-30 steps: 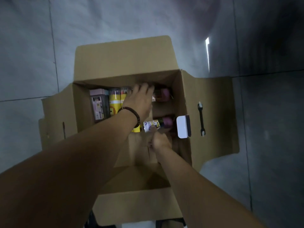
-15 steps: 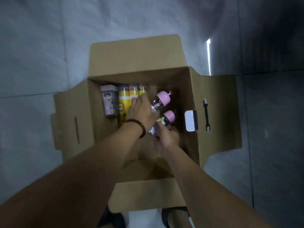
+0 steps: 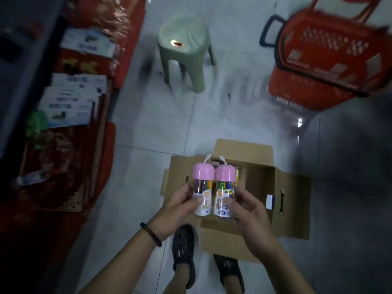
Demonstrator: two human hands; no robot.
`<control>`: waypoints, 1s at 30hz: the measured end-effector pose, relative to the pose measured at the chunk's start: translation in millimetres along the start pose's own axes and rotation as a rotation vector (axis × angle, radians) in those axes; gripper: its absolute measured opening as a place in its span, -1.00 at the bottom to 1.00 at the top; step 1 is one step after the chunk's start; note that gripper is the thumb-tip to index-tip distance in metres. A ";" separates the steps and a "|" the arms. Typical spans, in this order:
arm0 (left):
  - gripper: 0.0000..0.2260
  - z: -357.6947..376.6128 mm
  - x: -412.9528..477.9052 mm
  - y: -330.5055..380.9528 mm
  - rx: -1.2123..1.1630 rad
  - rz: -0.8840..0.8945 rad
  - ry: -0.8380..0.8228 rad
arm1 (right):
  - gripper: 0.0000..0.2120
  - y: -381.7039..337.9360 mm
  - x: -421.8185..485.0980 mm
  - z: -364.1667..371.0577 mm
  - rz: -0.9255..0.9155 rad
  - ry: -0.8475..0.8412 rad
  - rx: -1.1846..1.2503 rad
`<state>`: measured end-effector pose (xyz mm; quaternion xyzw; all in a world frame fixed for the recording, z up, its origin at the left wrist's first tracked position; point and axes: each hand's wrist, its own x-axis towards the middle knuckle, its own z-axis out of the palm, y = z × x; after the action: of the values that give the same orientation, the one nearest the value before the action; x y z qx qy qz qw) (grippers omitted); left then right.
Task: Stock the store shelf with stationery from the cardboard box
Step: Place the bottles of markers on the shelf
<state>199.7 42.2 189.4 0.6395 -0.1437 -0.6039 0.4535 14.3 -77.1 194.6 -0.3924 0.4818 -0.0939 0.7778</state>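
I hold two clear marker tubs with pink caps upright and side by side above the open cardboard box [image 3: 263,183]. My left hand [image 3: 178,209] grips the left tub [image 3: 203,185] around its lower half. My right hand [image 3: 248,211] grips the right tub [image 3: 225,187] the same way. Coloured pens show through both tubs. The box stands on the tiled floor in front of my feet, its flaps folded out; its contents are mostly hidden behind the tubs. The store shelf [image 3: 63,107] runs along the left, low, with red packs and white packets on it.
A pale green plastic stool [image 3: 184,49] stands on the floor ahead. Stacked red shopping baskets [image 3: 331,54] sit at the upper right. A small white object [image 3: 270,201] and a small wrench [image 3: 281,201] lie on the box's right flap. My two dark shoes [image 3: 183,251] are below the box.
Both hands have lifted the two pink-capped tubs out of the box and now hold them upright above it. My view has risen from the box to the aisle floor and shelf.
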 end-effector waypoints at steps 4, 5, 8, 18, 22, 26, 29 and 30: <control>-0.55 -7.8 -94.7 98.0 -0.116 0.128 0.085 | -0.70 -107.6 -69.2 68.7 -0.107 -0.112 -0.084; -0.54 -8.9 -120.8 118.7 -0.116 0.183 0.117 | -0.71 -130.9 -86.8 86.8 -0.142 -0.156 -0.120; -0.55 -10.1 -207.0 170.7 -0.112 0.330 0.251 | -0.70 -188.0 -142.2 141.0 -0.216 -0.330 -0.200; -0.52 -74.9 -486.2 210.6 -0.339 0.571 0.691 | -0.71 -229.6 -299.1 344.1 -0.311 -0.831 -0.408; -0.61 -123.9 -584.1 186.9 -0.421 0.662 0.842 | -0.64 -205.7 -357.4 437.3 -0.382 -0.979 -0.474; -0.62 -172.6 -678.1 161.8 -0.359 0.732 0.979 | -0.63 -172.6 -421.6 534.8 -0.518 -1.089 -0.550; -0.68 -211.6 -744.5 144.9 -0.272 0.729 1.090 | -0.65 -141.9 -467.0 600.1 -0.577 -1.146 -0.564; -0.70 -224.9 -765.9 140.5 -0.262 0.729 1.123 | -0.66 -132.8 -480.2 619.0 -0.587 -1.160 -0.562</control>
<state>278.2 617.1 755.3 0.7065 -0.0183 -0.0014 0.7075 306.0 406.9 753.3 -0.6787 -0.1300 0.0522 0.7209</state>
